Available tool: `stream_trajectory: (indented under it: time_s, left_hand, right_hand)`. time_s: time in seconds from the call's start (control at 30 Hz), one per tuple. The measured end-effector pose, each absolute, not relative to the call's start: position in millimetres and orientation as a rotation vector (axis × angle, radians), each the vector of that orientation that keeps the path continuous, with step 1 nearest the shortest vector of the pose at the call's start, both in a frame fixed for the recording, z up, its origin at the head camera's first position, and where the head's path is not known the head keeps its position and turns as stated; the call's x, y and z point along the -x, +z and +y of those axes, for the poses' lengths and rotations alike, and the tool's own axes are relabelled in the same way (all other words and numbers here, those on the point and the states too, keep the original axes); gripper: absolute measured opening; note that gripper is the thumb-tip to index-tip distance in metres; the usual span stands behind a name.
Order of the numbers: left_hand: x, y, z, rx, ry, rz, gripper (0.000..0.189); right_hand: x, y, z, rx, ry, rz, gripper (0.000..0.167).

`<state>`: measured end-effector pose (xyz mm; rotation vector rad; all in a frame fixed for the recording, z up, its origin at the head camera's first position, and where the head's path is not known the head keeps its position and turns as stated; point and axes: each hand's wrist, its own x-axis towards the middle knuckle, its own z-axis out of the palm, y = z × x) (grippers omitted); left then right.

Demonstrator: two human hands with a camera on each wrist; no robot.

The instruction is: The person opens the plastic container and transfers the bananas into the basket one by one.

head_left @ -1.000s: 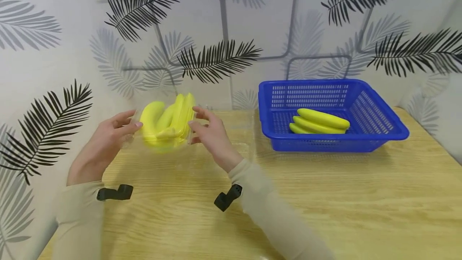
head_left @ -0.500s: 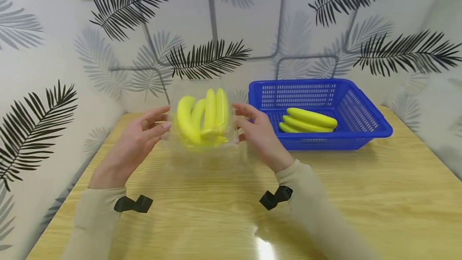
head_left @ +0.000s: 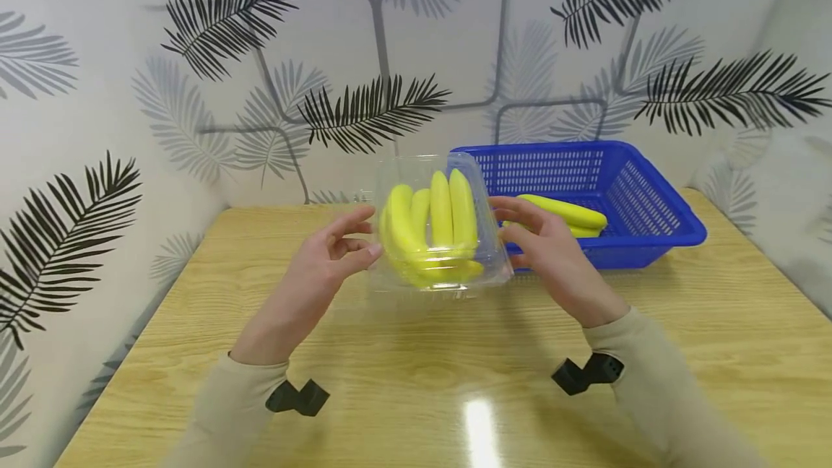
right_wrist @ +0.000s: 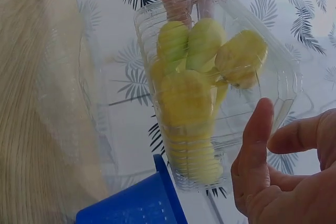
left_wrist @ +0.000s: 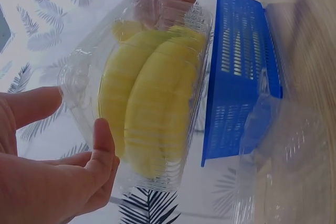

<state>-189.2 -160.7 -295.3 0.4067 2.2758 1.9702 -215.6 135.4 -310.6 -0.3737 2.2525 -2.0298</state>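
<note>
A clear plastic clamshell box (head_left: 416, 166) with several yellow bananas (head_left: 442, 211) inside is held up off the table, tilted, in the middle of the head view. My left hand (head_left: 318, 273) grips its left edge between thumb and fingers. On the opposite side, my right hand (head_left: 552, 251) pinches the right edge. Through the clear walls in the left wrist view, the bananas (left_wrist: 157, 98) lie bunched together. The right wrist view shows the box (right_wrist: 262, 93) from its other side, with the left hand's fingers at the far end.
Just behind my right hand stands a blue perforated basket (head_left: 650, 193), with more bananas (head_left: 572, 214) in it, partly hidden. Another piece of clear plastic packaging (left_wrist: 294, 150) rests on the wooden table (head_left: 416, 381). A leaf-patterned wall covering (head_left: 448, 56) rises behind the table.
Both hands have carried the box of bananas rightward, from the left of the view to just in front of the basket's left end. The basket's bananas are now partly covered by my right hand.
</note>
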Motion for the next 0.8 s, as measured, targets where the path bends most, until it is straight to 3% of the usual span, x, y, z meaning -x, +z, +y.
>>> stream_trajectory:
  time_s: [0.4,0.8]
  left_hand:
    - [189,-302,-146,-0.451,1.94,2.247,0.061]
    - [170,-297,-137,-0.533,1.798,2.134,0.075]
  right_hand:
    - [207,-308,155,0.348,-2.001,2.31,0.049]
    - [170,-305,179,0.39,-1.969,2.368,0.048]
